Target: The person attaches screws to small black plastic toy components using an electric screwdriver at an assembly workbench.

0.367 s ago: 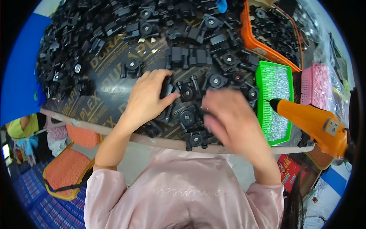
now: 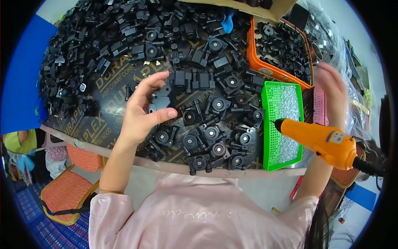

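Observation:
My left hand [image 2: 139, 110] is curled around a flat black plastic part [image 2: 161, 99], with the thumb below it and the fingers above. Just right of it lie several black plastic assemblies [image 2: 211, 133] with round centres and small posts, grouped near the table's front edge. My right hand [image 2: 331, 87] is stretched far to the right, past the green tray and over the pink basket [image 2: 319, 106]; its fingers are smeared by motion. Across the green tray [image 2: 268, 124], which holds small silver screws [image 2: 289, 103], points an orange electric screwdriver [image 2: 317, 139] that neither hand touches.
An orange basket [image 2: 259, 66] of small black parts stands behind the green tray, with a cardboard box [image 2: 265, 11] beyond it. Black parts [image 2: 83, 45] are heaped at the back left. A blue scrap [image 2: 227, 24] lies among them. Orange-padded chairs [image 2: 68, 189] stand below left.
My right hand has swung from the assemblies out to the far right. My left hand has drawn back left with the black part. The view has shifted slightly.

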Tool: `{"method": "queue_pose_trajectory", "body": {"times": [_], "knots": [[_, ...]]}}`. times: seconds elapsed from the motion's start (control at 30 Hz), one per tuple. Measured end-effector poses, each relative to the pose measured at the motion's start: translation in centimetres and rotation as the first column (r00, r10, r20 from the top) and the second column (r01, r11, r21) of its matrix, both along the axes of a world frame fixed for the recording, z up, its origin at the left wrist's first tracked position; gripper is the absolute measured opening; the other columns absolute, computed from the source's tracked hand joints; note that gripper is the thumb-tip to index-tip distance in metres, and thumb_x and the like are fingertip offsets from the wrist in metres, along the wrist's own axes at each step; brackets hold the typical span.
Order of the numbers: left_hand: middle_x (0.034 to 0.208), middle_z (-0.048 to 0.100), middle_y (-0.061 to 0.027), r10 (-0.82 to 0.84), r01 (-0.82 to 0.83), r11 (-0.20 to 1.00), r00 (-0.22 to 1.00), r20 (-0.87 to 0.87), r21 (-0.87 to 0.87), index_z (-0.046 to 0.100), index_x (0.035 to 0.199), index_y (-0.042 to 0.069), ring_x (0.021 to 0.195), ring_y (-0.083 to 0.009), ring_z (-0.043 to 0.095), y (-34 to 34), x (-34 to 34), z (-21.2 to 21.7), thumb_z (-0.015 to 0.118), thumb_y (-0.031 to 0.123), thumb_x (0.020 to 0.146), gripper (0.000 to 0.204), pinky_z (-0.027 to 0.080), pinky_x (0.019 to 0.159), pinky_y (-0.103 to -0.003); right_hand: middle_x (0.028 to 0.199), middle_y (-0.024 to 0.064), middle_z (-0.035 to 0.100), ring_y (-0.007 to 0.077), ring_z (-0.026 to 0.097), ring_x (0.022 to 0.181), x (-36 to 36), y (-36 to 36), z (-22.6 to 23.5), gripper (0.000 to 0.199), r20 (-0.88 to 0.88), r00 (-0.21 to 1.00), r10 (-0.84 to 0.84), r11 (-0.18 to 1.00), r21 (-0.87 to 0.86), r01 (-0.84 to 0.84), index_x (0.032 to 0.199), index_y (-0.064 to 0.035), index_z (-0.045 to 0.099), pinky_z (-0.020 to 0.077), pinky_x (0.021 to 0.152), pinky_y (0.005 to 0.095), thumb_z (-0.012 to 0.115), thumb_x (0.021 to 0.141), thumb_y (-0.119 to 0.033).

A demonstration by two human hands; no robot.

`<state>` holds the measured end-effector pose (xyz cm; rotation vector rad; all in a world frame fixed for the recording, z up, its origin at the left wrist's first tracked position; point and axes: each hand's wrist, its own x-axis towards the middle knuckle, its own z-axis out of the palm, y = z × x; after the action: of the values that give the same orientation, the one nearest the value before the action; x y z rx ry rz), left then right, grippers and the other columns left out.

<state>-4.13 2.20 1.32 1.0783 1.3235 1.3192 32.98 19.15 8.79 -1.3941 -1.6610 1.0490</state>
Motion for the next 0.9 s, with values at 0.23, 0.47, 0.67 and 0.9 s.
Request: {"method": "queue_pose_trajectory", "body": {"times": [0.23,0.47,0.67,0.9], "knots": [[0.114,0.056,-0.0126,-0.029,0.033,0.999,0.968,0.249,-0.011,0.046,0.114,0.006,0.105,-0.0192,0.053,-0.4,3.0,1.0,0.081,0.009,0.061,0.063,0.04,0.094,-0.031,0.094,0.0102,0.063,0.0298,0.055,0.096,-5.5,10.8,-8.6,0.021,0.975,0.22,-0.024,0.827,0.143,-0.544,0.092,-0.008,0.065,0.047,0.083,0.0378,0.068,0.072,-0.011],[0.115,0.053,-0.0055,-0.156,0.146,0.987,0.963,0.221,0.064,0.051,0.117,0.004,0.108,-0.0151,0.05,0.5,4.2,-0.6,0.077,-0.002,0.067,0.056,0.04,0.094,-0.029,0.094,0.0076,0.063,0.0159,0.061,0.083,-2.1,12.1,-7.0,0.024,0.668,0.724,0.171,0.922,0.15,-0.356,0.099,-0.0014,0.064,0.0472,0.072,0.0273,0.068,0.08,-0.016],[0.114,0.05,-0.0046,-0.32,0.304,0.93,0.946,0.045,0.207,0.055,0.115,0.005,0.108,-0.0145,0.05,2.8,4.8,-0.2,0.078,0.002,0.068,0.052,0.042,0.091,-0.027,0.095,0.0058,0.063,0.0138,0.061,0.083,-5.0,4.6,-2.3,0.026,-0.304,0.881,0.364,0.928,0.037,-0.37,0.114,-0.0018,0.056,0.0495,0.076,0.0267,0.056,0.09,-0.013],[0.112,0.049,-0.0056,-0.247,0.256,0.94,0.967,-0.07,0.224,0.055,0.113,0.006,0.105,-0.0154,0.049,4.1,6.1,0.7,0.08,0.006,0.066,0.053,0.042,0.088,-0.027,0.096,0.0078,0.061,0.0137,0.06,0.081,-9.9,-3.0,-0.1,0.052,-0.55,0.64,0.538,0.641,-0.226,-0.733,0.129,-0.0006,0.044,0.0502,0.072,0.0244,0.06,0.08,0.007]]}}
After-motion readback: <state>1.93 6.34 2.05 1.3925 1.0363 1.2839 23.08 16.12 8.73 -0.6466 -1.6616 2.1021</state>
